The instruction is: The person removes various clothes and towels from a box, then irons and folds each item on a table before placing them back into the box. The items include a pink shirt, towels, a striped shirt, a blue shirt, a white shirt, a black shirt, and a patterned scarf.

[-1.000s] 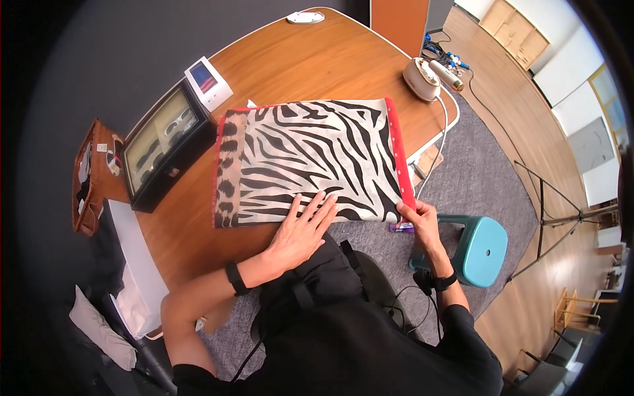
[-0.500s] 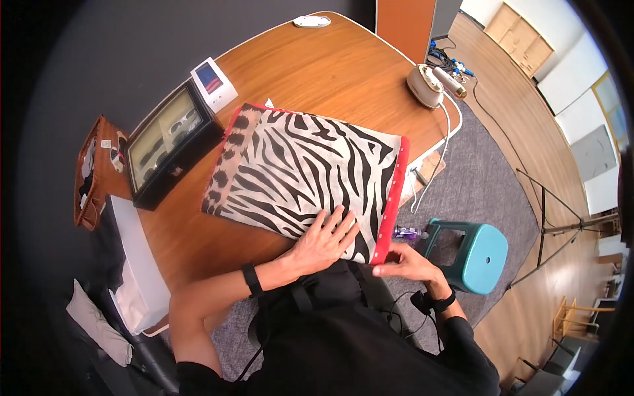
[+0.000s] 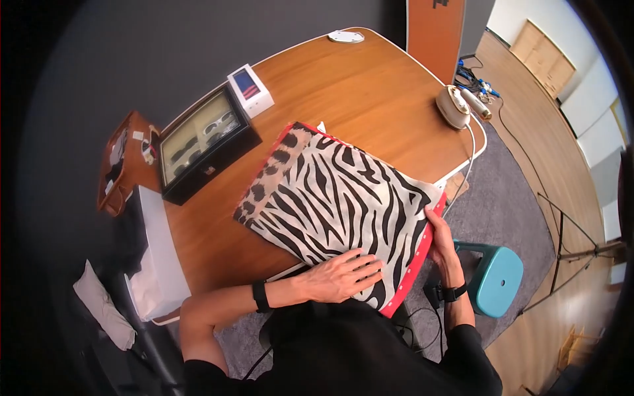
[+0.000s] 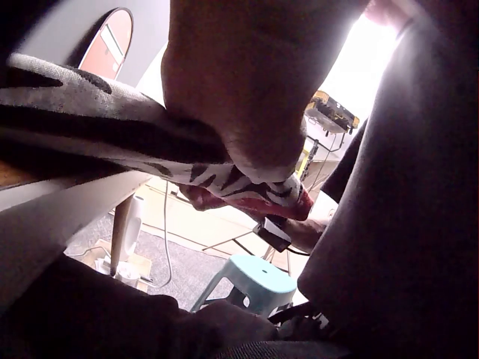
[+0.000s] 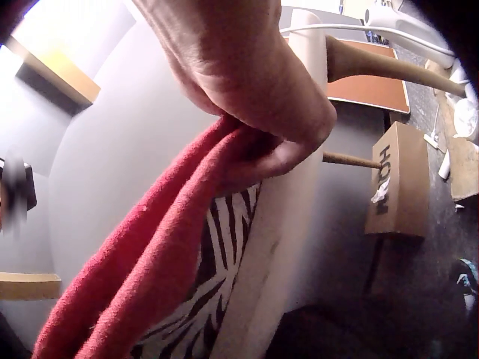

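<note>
A folded zebra-print scarf (image 3: 343,198) lies slanted on the wooden table (image 3: 343,86), with a leopard-print band at its left end and a red border (image 3: 413,274) at its right. Its near right part hangs past the table edge. My left hand (image 3: 343,276) rests with spread, straight fingers on the near side of the scarf. Over at the red border, my right hand (image 3: 440,241) grips the edge near its far corner, thumb on top. In the right wrist view, the red border (image 5: 150,254) shows two layers, running into the right hand (image 5: 254,90).
A black glasses display case (image 3: 208,142) and a white box (image 3: 251,91) stand at the back left. A corded white-and-gold appliance (image 3: 454,107) sits at the right edge. Left are an orange-brown tray (image 3: 135,168) and open white box (image 3: 158,244); right, a teal stool (image 3: 498,280).
The scarf has turned clockwise, its red end swinging toward me. My right hand has shifted from the near corner farther up the red border. My left hand stays flat on the cloth.
</note>
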`<state>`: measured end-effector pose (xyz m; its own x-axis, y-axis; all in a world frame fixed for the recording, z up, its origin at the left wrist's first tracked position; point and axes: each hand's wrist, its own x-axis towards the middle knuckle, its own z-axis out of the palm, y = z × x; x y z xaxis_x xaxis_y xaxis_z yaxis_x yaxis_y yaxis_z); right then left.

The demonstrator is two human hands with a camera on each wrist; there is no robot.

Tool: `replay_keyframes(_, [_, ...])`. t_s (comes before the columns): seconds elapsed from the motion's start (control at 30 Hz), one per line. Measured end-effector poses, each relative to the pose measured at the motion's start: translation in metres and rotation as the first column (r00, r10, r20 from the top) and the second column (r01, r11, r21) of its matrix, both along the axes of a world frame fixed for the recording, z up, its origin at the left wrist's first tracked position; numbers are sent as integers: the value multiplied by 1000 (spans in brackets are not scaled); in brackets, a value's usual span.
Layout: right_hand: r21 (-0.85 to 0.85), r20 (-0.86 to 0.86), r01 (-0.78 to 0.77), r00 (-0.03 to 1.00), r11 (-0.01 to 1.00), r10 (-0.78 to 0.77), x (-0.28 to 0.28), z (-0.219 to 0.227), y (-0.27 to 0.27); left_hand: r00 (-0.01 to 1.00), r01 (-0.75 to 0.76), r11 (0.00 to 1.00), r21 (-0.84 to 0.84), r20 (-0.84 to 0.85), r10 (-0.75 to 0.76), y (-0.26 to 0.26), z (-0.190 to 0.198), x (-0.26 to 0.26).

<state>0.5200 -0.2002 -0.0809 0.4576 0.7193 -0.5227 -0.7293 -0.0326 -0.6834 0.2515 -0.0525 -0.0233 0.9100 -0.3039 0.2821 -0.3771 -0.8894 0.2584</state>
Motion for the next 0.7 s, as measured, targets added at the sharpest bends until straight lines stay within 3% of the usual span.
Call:
replay_keyframes(0.03, [26,-44,38,998,999,-37,-2,4,2,999,-27,999,25,38,26,0,5,-1])
replay_keyframes(0.2, [10,138,88,986,996,-88,-1,14,1,923,-212,973,92,347,168,30,33,7])
replay_keyframes(0.3, [203,173,73,979,976,-109,26,29,14,911,-285,959,11,315,267,79,97,37])
replay_keyframes(0.33, [239,173,133,969,962,-177,30,45,28,897,-323,940,109,351,268,107,112,54])
replay_keyframes(0.4, [290,183,183,953,939,-242,47,85,48,894,-353,935,40,309,325,159,157,97])
replay_keyframes(0.43, [359,224,121,951,925,-212,66,90,55,861,-416,904,93,359,360,182,178,116])
replay_keyframes(0.47, [414,228,117,947,903,-227,76,105,63,817,-538,813,224,376,437,201,203,133])
replay_keyframes(0.53, [521,238,107,935,847,-265,84,138,77,799,-575,796,190,338,497,228,249,158])
replay_keyframes(0.57, [576,244,101,926,811,-288,82,154,84,762,-599,759,254,472,443,238,265,166])
replay_keyframes(0.63, [674,263,68,909,736,-325,67,188,92,727,-608,760,230,545,417,245,296,171])
replay_keyframes(0.7, [735,305,12,888,678,-346,59,204,90,655,-513,822,247,731,190,255,306,164])
